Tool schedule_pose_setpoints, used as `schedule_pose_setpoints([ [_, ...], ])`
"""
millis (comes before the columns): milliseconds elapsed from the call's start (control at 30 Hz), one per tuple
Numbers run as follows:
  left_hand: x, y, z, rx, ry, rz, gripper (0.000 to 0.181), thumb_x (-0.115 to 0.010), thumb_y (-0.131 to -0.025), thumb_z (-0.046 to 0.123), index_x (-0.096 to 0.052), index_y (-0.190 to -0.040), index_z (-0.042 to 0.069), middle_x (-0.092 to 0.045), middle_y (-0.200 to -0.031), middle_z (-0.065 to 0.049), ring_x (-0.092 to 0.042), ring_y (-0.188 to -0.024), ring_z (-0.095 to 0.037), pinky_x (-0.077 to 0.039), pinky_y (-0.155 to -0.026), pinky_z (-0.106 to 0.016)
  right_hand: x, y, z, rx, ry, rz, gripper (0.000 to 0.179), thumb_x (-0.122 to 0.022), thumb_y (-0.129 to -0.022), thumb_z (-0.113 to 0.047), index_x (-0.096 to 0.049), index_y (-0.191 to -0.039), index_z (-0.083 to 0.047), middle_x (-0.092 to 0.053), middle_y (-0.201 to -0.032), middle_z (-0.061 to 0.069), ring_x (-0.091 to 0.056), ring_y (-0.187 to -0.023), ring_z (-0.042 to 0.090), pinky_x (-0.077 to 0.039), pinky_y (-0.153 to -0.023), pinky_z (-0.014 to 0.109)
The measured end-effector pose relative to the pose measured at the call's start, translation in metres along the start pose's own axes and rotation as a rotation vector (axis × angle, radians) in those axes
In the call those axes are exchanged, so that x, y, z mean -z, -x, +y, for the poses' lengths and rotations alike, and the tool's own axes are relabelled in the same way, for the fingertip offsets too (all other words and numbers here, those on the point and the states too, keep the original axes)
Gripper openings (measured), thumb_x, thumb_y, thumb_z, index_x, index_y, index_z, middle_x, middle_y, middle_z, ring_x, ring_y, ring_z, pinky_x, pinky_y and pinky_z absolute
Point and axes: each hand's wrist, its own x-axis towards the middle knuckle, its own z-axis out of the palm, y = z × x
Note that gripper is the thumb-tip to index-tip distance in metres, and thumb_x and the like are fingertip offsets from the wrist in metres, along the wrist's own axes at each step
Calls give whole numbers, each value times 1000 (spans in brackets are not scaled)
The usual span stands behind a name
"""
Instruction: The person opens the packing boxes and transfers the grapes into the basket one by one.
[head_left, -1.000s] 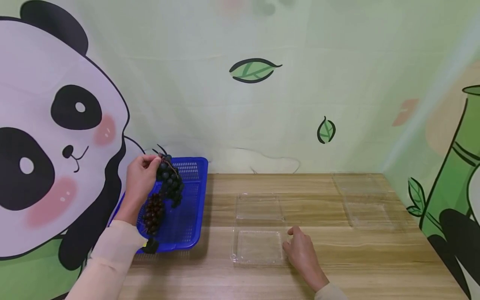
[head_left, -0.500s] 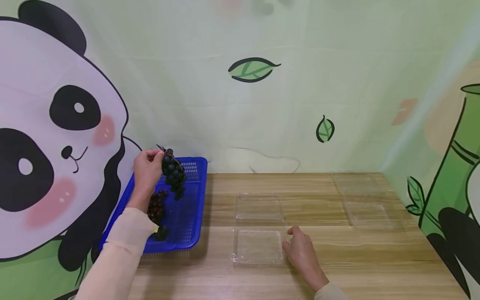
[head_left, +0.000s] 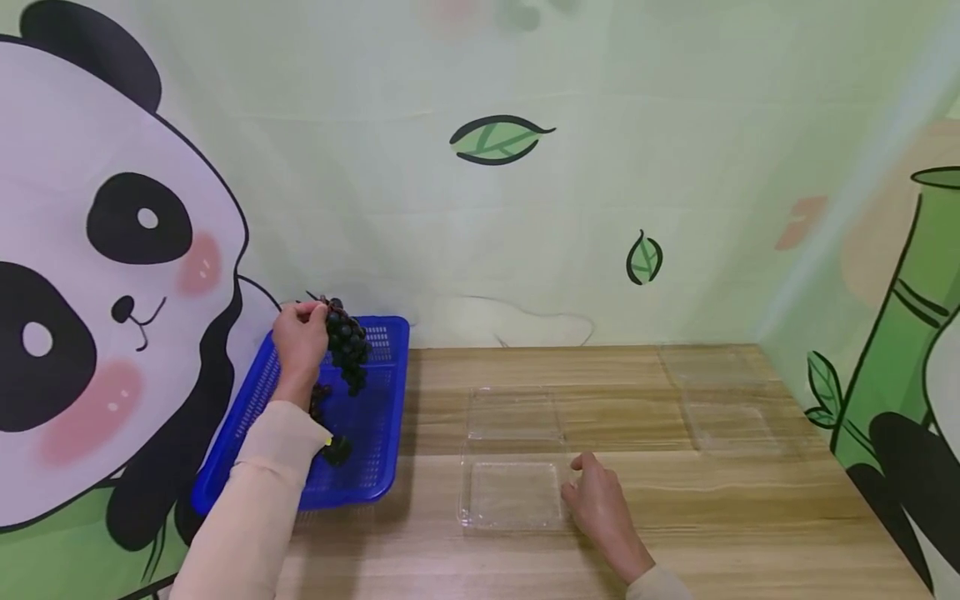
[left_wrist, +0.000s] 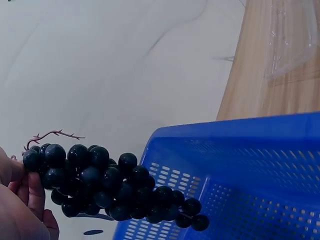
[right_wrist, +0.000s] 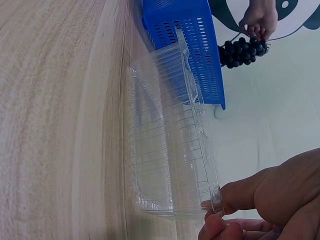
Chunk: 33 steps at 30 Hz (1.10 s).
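Observation:
My left hand (head_left: 300,342) pinches the top of a bunch of dark grapes (head_left: 347,342) between thumb and fingers. The bunch hangs over the back of a blue plastic basket (head_left: 401,408). In the left wrist view, a bare reddish stem curls up from the grapes (left_wrist: 110,180). Some reddish-brown grapes (head_left: 318,402) lie in the basket, partly hidden by the left forearm. At the table's middle lies an opened clear plastic clamshell box (head_left: 516,498). My right hand (right_wrist: 270,205) holds its rim between thumb and fingers at the right side.
A second clear plastic box (head_left: 731,429) lies opened at the back right of the wooden table (head_left: 622,425). Behind the table hangs a green backdrop (head_left: 375,167) printed with pandas and leaves.
The left hand has moved slightly right with the dark grapes. Its forearm now covers more of the reddish-brown grapes. The right hand has stayed at the clamshell box.

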Motion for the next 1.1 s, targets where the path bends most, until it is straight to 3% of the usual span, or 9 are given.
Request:
schedule_pose_setpoints([
  [267, -11, -7, -2, 59, 64, 39, 32, -55, -107, 16, -61, -130, -5, -60, -125, -17, -58, -110, -23, -49, -94, -32, 1, 1, 0, 20, -8, 17, 28, -68, -77, 5, -63, -104, 8, -52, -61, -1, -47, -55, 14, -43, -51, 33],
  [533, -18, -11, -12, 119, 79, 72, 29, -57, -107, 15, -63, -128, -3, -63, -124, -15, -62, -103, -18, -51, -98, -35, 2, 1, 0, 51, 12, 27, 26, -70, -77, 5, -63, -102, 8, -51, -61, -1, -47, -55, 14, -45, -52, 34],
  [900, -29, -13, -29, 43, 79, 143, 21, -58, -105, 9, -65, -118, -5, -66, -114, -16, -58, -90, -11, -48, -85, -27, 1, 1, 2, 35, 32, 11, 27, -72, -79, 4, -63, -104, 7, -53, -63, 0, -49, -57, 15, -47, -54, 36],
  [1100, -34, -14, -39, 50, 161, 158, 12, -58, -104, 6, -64, -109, -2, -66, -111, -16, -57, -86, -7, -46, -82, -23, 2, 0, 2, 12, 21, -8, 28, -71, -81, 4, -62, -106, 9, -52, -63, -1, -47, -56, 14, -43, -51, 33],
])
